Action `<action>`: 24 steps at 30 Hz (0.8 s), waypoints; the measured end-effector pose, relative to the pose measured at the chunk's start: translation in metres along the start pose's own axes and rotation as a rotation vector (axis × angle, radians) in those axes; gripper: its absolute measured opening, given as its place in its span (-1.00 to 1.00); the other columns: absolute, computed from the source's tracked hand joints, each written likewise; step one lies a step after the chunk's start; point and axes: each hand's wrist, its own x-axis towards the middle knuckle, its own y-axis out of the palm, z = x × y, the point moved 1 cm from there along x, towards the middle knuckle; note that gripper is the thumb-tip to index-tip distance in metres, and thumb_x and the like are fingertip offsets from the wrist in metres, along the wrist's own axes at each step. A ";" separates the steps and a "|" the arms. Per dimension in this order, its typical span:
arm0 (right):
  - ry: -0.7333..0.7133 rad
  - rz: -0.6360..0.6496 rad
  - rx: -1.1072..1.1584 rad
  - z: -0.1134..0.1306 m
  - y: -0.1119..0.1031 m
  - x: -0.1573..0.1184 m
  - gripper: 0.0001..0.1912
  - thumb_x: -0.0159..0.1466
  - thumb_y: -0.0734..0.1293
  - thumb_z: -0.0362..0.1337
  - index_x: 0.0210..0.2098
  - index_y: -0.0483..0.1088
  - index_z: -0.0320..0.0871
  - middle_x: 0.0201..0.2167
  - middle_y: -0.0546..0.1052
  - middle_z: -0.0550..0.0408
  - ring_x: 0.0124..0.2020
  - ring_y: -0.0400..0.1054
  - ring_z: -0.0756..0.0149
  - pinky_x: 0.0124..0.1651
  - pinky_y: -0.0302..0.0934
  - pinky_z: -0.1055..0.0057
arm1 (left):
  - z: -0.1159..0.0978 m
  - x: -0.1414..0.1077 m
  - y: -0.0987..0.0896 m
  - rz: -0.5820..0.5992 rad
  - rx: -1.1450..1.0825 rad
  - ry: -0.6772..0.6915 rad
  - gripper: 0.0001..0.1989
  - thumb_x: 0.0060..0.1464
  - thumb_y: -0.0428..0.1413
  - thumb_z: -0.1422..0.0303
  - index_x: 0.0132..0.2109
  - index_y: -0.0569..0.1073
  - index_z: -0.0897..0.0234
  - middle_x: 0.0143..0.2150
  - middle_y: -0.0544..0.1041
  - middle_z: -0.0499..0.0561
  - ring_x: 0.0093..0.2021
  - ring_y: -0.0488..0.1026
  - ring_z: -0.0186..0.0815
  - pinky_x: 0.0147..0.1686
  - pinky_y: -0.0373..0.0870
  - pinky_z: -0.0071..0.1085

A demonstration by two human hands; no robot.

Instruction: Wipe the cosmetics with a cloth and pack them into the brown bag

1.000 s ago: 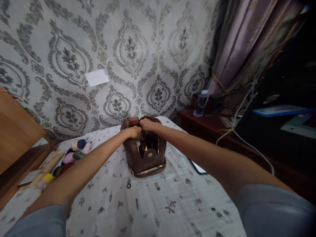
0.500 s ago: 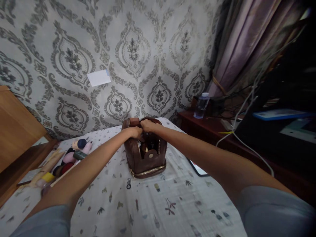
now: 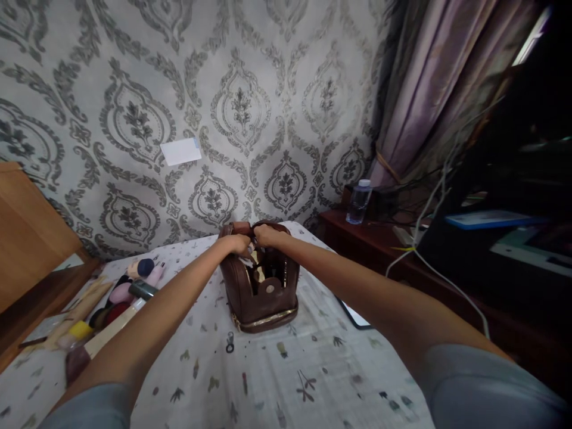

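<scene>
The left hand is bent over the near left edge of the opening of one brown bag, and the right hand is curled at the far rim, just beside it. Neither is spread flat, but the fingertips are hidden, so I cannot tell whether either one pinches anything. The bag stands upright on the patterned sheet, midway between the forearms, its top unzipped. The step in hand seems to be work at the bag's mouth or just inside it; the next move would call for a steady bag and edges kept apart. Gold-coloured things show inside, too dim to count. Beyond the bag, one flat device lies partly under the right forearm, and to the left is a group of cosmetics, partly covered by the left forearm: one has a dark blue cap, one a yellow cap, and the full count cannot be told. Farther off are one bottle on a red-brown table and one white card on the wall.
</scene>
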 end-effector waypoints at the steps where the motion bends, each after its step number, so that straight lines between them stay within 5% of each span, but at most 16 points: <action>1: -0.005 -0.003 -0.001 -0.001 0.001 0.001 -0.62 0.35 0.34 -0.16 0.09 0.36 -0.20 0.07 0.45 -0.07 0.00 0.41 0.16 0.01 0.37 0.12 | 0.001 0.002 0.000 0.013 -0.008 0.004 -0.66 0.17 0.21 0.17 -0.05 0.51 0.36 -0.06 0.58 0.10 -0.09 0.55 -0.20 -0.08 0.49 -0.25; 9: 0.006 0.036 -0.013 -0.002 0.002 0.005 -0.63 0.35 0.34 -0.18 0.09 0.37 -0.21 0.05 0.45 -0.07 -0.02 0.42 0.17 -0.01 0.39 0.14 | 0.011 -0.003 0.007 0.020 -0.108 0.043 -0.67 0.09 0.28 0.21 -0.12 0.53 0.39 -0.16 0.58 0.00 -0.19 0.51 -0.29 -0.24 0.46 -0.44; 14: -0.016 0.002 -0.040 0.000 0.001 0.001 -0.63 0.35 0.34 -0.18 0.09 0.37 -0.20 0.05 0.45 -0.06 -0.02 0.42 0.17 -0.01 0.39 0.14 | 0.009 -0.002 0.006 0.019 -0.075 0.043 -0.70 0.25 0.14 0.23 0.01 0.47 0.34 -0.01 0.51 0.06 -0.07 0.51 -0.17 -0.10 0.52 -0.18; 19: -0.104 -0.094 -0.082 0.005 -0.009 -0.007 -0.62 0.36 0.32 -0.18 0.12 0.36 -0.20 0.11 0.44 -0.09 0.06 0.39 0.13 0.07 0.34 0.08 | 0.003 -0.004 -0.007 -0.070 -0.028 0.034 -0.70 0.26 0.13 0.25 0.06 0.44 0.31 0.04 0.50 0.08 -0.04 0.50 -0.19 -0.07 0.51 -0.15; 24: -0.184 0.013 -0.146 0.009 -0.013 -0.019 -0.61 0.17 0.46 -0.32 -0.02 0.51 -0.35 -0.04 0.58 -0.24 0.01 0.48 0.05 -0.02 0.33 0.40 | 0.007 -0.025 -0.007 -0.199 -0.039 0.087 -0.89 0.09 0.20 0.46 -0.20 0.55 0.38 -0.18 0.60 0.14 -0.15 0.56 -0.15 -0.21 0.45 -0.39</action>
